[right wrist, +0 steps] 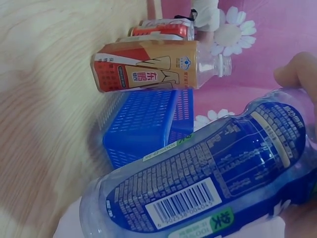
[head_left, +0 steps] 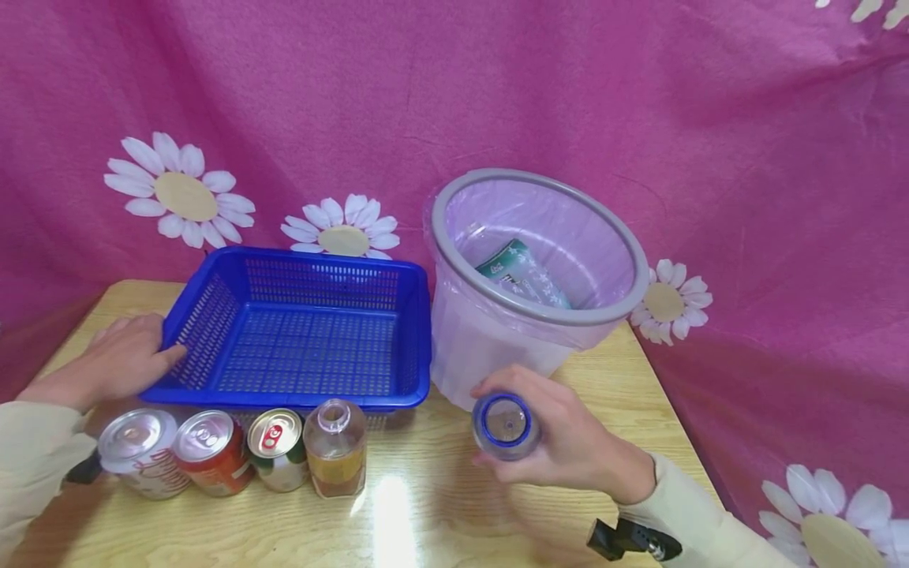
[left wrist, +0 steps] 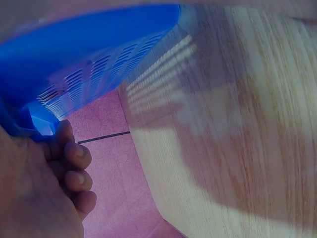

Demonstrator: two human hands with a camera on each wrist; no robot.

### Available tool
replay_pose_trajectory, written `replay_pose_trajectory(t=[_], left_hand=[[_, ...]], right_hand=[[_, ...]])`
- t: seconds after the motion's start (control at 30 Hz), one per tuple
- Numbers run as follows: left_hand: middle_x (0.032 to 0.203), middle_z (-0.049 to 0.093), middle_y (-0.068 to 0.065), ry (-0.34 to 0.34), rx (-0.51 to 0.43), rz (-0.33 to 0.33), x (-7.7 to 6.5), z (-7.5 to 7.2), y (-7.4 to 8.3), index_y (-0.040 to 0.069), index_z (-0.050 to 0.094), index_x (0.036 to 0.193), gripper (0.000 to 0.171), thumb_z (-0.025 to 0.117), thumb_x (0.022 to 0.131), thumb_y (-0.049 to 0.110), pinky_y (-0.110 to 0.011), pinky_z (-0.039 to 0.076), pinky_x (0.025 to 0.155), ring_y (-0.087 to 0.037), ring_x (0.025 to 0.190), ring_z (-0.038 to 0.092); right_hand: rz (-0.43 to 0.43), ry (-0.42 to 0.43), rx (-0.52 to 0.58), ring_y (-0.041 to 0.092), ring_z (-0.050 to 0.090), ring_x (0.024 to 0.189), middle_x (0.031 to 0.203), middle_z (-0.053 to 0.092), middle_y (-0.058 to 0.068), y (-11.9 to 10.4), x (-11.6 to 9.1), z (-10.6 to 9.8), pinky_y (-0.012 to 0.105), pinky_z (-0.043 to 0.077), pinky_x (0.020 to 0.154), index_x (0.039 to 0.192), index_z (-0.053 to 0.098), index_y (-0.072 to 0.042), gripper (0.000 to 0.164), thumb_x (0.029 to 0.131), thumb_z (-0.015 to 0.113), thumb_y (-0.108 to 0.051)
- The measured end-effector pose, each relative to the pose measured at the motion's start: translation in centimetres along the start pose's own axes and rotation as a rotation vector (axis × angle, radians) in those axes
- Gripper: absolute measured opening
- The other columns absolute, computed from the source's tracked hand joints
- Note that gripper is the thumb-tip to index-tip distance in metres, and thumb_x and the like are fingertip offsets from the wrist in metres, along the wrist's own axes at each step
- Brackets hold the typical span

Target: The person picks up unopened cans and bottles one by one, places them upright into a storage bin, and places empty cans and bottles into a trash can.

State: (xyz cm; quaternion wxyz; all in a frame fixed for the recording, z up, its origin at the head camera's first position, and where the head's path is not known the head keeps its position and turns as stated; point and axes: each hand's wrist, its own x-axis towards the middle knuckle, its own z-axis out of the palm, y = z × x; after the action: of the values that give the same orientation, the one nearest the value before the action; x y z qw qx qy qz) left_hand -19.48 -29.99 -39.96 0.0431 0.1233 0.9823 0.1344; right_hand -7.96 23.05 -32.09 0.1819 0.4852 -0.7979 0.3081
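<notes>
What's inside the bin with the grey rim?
A pinkish liner and a green-and-pale packet. The near rim covers the packet's lower edge; anything beneath is hidden.

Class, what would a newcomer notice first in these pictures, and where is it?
Probably the bright blue basket, on the left side of the table, with the left hand holding its edge. To its right stands a bin with a packet inside. In front of the bin, the right hand holds a bottle.
</notes>
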Motion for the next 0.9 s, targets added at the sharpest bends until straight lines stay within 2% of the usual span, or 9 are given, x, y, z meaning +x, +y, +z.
replay_pose_trajectory(t=[0.3, 0.7, 0.9], left_hand=[[0.092, 0.058, -0.017, 0.010, -0.008, 0.007, -0.1, 0.0, 0.1, -0.011, 0.053, 0.108, 0.040, 0.050, 0.103, 0.029, -0.042, 0.038, 0.072, -0.037, 0.089, 0.055], [0.098, 0.061, -0.026, -0.007, -0.008, -0.004, -0.3, -0.3, 0.4, -0.017, 0.051, 0.116, 0.046, 0.049, 0.104, 0.027, -0.052, 0.041, 0.078, -0.043, 0.095, 0.056], [0.094, 0.061, -0.022, 0.001, -0.011, 0.001, -0.1, 0.0, 0.1, -0.015, 0.052, 0.112, 0.044, 0.050, 0.103, 0.028, -0.047, 0.040, 0.075, -0.039, 0.091, 0.056]], right_hand=[[0.036, -0.012, -0.029, 0.013, 0.067, 0.102, 0.115, 0.069, 0.003, -0.3, -1.0, -1.0, 0.015, 0.049, 0.099, 0.123, 0.062, -0.006, 0.061, 0.072, 0.091, -0.021], [0.030, 0.051, -0.071, 0.012, 0.067, 0.098, 0.109, 0.070, 0.003, -0.7, -1.4, -2.5, 0.015, 0.049, 0.096, 0.122, 0.064, -0.003, 0.057, 0.081, 0.087, -0.034], [0.037, 0.051, -0.074, 0.011, 0.066, 0.099, 0.108, 0.070, 0.003, -0.9, -1.6, -2.8, 0.015, 0.049, 0.097, 0.123, 0.064, -0.003, 0.058, 0.079, 0.088, -0.032]])
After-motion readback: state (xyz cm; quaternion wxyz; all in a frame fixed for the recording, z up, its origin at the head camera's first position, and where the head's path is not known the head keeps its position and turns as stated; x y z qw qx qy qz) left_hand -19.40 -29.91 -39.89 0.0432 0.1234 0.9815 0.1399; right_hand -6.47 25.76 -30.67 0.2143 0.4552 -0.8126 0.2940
